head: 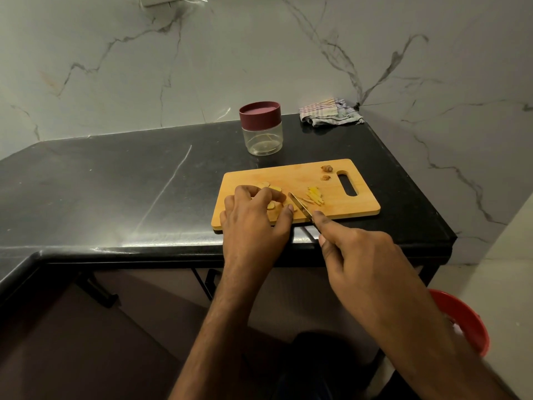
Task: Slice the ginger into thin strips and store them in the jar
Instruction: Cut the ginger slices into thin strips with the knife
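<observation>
The left hand (253,215) lay curled over a few ginger slices (271,205) on the cutting board (291,174), fingertips pressing them flat so they would not slide under the blade. More slices showed just beyond its knuckles. The right hand (360,255) was closed round the handle of a knife (300,207), forefinger stretched along the spine to steady the cut; the blade angled forward and to the left from that finger, its tip just beside the left thumb. The handle itself was hidden inside the grip.

Just to the right of the blade lay a small pile of finished strips (315,196), pushed clear so the cutting spot stayed free. Further out past them, near the board's handle slot, sat two brownish scraps (326,172), probably trimmed ends, though they were too small to tell.

The jar (262,128) stood on the worktop (115,183) beyond the board, ahead of the left hand, its maroon lid on. It seemed almost empty, so storing was likely yet to come. A folded cloth (328,112) lay past the jar, towards the corner on the right.
</observation>
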